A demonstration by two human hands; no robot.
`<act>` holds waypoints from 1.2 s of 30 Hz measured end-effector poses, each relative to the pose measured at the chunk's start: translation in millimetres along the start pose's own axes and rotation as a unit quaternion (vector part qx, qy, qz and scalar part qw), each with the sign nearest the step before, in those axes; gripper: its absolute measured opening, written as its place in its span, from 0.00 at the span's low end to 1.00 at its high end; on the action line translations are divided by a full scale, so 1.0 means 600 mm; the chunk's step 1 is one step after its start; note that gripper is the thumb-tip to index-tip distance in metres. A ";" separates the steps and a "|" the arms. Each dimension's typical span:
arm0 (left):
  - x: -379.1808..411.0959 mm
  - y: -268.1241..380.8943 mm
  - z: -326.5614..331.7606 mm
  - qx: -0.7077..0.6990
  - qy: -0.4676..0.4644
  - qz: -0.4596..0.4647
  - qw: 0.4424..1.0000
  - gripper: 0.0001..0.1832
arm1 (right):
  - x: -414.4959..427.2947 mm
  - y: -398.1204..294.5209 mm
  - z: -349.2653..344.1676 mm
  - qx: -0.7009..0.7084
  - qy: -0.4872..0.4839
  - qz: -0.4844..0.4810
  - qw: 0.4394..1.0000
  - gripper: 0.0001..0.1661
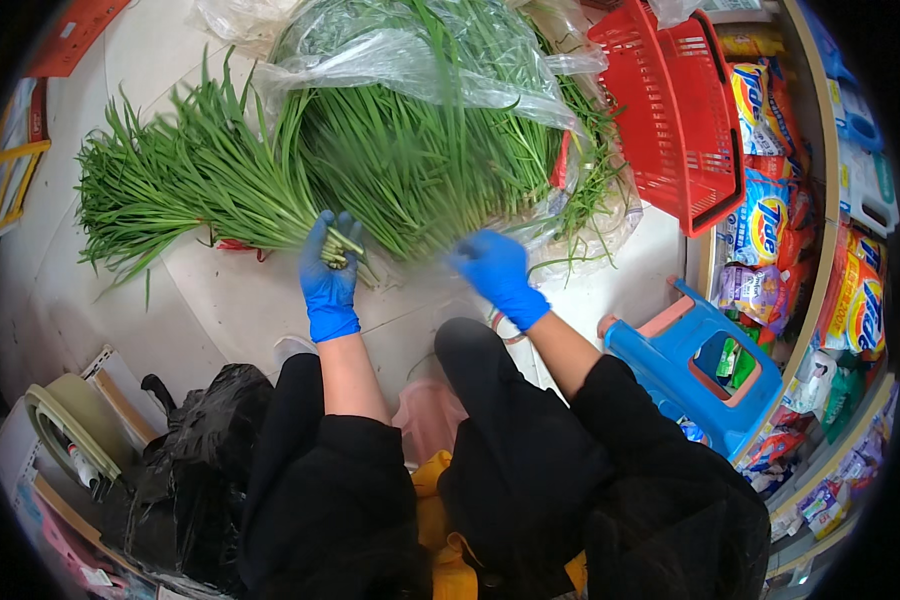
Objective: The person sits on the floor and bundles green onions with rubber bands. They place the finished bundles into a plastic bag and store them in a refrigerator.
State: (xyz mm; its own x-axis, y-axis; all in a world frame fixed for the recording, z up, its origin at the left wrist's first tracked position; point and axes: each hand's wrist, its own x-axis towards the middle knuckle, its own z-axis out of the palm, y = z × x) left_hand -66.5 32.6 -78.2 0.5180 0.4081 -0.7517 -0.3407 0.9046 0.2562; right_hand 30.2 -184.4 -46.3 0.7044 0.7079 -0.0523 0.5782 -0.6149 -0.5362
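My left hand (331, 262), in a blue glove, is closed around the pale stem ends of a bunch of garlic chives (270, 202). Their green blades fan out to the upper left over another bunch (142, 187) lying on the floor. My right hand (495, 270), gloved the same, is blurred, with fingers curled at the near edge of a big chive pile (390, 157). Blurred blades (454, 135) run up from its fingertips, seemingly in its grip; the exact hold is unclear. A clear plastic bag (420, 67) covers the far part of the pile.
Red shopping basket (652, 112) stands at upper right, beside shelves of Tide detergent bags (765, 214). A blue plastic stool (675, 360) is near my right knee. A black plastic bag (195, 450) lies at my left. Loose chives (589, 202) lie right of the pile.
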 end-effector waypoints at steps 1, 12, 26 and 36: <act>0.004 0.004 -0.009 0.006 0.017 -0.004 1.000 0.09 | 0.007 -0.019 0.022 -0.018 -0.012 -0.026 0.999 0.13; -0.020 -0.052 0.024 0.159 0.002 0.021 0.987 0.11 | 0.083 -0.078 -0.021 0.235 -0.062 0.142 0.959 0.19; -0.020 -0.053 0.054 0.105 -0.013 0.008 0.994 0.11 | -0.015 0.066 -0.160 -0.081 -0.040 0.116 0.989 0.34; -0.041 -0.072 0.105 0.185 0.019 0.022 0.982 0.09 | 0.063 -0.052 -0.070 0.188 -0.119 0.024 0.975 0.12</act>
State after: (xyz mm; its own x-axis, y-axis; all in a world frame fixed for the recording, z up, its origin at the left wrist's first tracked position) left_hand -15.0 -8.4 -32.6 0.4763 0.4499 -0.7554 -0.0509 0.8718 0.4872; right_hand 56.3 -153.0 3.5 0.5856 0.7699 -0.2537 0.3244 -0.5094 -0.7970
